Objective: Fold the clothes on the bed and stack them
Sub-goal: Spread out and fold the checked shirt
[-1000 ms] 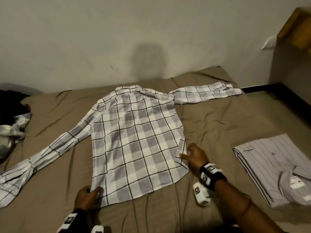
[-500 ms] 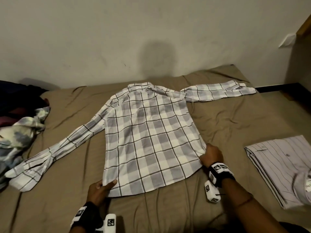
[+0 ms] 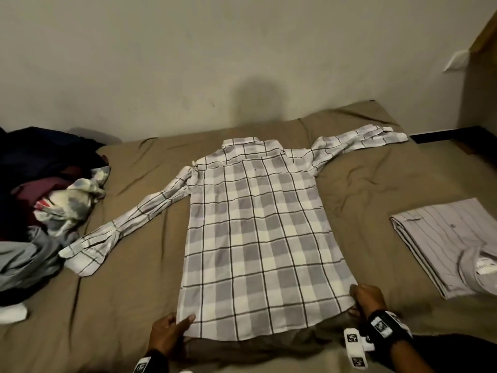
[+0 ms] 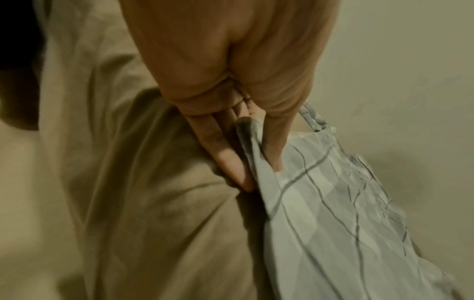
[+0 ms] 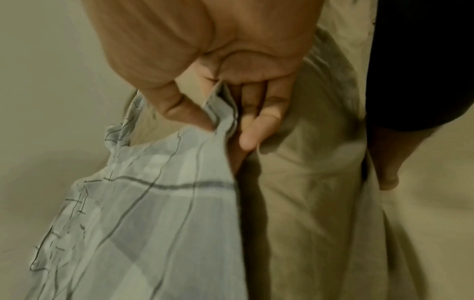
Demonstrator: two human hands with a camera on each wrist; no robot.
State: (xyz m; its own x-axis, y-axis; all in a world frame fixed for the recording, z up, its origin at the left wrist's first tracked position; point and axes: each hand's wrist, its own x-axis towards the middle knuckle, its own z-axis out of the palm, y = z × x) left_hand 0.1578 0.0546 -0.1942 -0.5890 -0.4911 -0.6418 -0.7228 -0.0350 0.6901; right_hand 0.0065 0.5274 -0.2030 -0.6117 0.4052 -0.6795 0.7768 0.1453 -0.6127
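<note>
A grey-and-white plaid shirt (image 3: 258, 232) lies spread back-up on the brown bed (image 3: 363, 184), collar toward the wall, both sleeves stretched out to the sides. My left hand (image 3: 172, 329) pinches the hem's near left corner, thumb on top of the plaid shirt (image 4: 320, 213) and fingers beneath. At the near right corner my right hand (image 3: 363, 298) pinches the hem the same way, the plaid shirt (image 5: 153, 203) bunched between thumb and fingers. The hem is lifted slightly off the bed. A folded striped shirt (image 3: 451, 238) lies at the right.
A heap of unfolded clothes (image 3: 48, 205) sits at the left edge of the bed, with a white sock (image 3: 12, 313) near it. A plain wall (image 3: 242, 49) rises behind the bed, and a wooden edge (image 3: 484, 30) stands at the far right.
Both hands have taken hold of the hem corners and drawn the shirt toward me, straightening its body. The left sleeve has slid in from the bed's left edge.
</note>
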